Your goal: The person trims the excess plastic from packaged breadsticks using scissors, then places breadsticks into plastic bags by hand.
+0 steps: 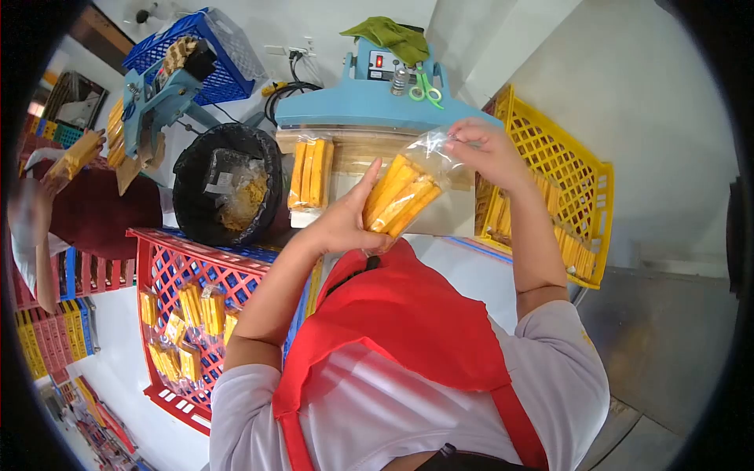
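Observation:
A clear plastic bag of yellow-orange sticks point(402, 196) is held tilted in front of my chest. My left hand point(345, 216) wraps round the bag's lower left side, thumb and fingers against the sticks. At the bag's loose top, my right hand point(488, 153) pinches the plastic film between its fingertips. Just behind the bag stands a light blue sealing machine point(345, 106) with a wooden ledge at its front. Another bag of sticks point(311, 173) lies on that ledge, left of the bag I hold.
A red crate point(206, 263) with several filled bags is at lower left, below a black-lined bin point(267, 169). On the right leans a yellow crate point(598, 212) holding more sticks. Green scissors point(425, 90) and a green cloth point(389, 38) rest on the machine. A co-worker point(102, 200) works at far left.

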A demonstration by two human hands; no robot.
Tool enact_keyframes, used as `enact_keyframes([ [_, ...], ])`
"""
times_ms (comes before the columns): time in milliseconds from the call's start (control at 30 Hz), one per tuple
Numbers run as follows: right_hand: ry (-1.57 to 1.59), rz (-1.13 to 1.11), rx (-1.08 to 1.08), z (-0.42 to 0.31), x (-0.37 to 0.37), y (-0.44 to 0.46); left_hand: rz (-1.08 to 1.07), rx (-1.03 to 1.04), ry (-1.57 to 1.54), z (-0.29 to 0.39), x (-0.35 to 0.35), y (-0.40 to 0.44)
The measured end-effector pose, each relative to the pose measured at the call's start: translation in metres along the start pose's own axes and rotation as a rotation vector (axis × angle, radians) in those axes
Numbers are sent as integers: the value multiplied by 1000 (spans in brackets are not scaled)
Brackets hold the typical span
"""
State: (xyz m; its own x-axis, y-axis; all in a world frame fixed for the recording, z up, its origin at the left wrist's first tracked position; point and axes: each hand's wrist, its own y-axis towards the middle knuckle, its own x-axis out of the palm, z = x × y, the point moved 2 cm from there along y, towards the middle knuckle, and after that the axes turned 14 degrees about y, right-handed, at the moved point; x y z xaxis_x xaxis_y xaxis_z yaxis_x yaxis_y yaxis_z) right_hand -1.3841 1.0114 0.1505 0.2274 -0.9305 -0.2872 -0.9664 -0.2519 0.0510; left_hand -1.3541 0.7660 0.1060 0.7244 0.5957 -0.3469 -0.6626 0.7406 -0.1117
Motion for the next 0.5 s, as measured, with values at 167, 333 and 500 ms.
enact_keyframes([
  [167,-159,-2,-356,-68,1,9,-23,39,1,20,-40,-6],
  [333,8,125,-417,-101,21,29,341,190,-579,-34,-62,-4],
  [500,304,309,-144,-90,37,56,695,104,-1042,-68,-52,0],
])
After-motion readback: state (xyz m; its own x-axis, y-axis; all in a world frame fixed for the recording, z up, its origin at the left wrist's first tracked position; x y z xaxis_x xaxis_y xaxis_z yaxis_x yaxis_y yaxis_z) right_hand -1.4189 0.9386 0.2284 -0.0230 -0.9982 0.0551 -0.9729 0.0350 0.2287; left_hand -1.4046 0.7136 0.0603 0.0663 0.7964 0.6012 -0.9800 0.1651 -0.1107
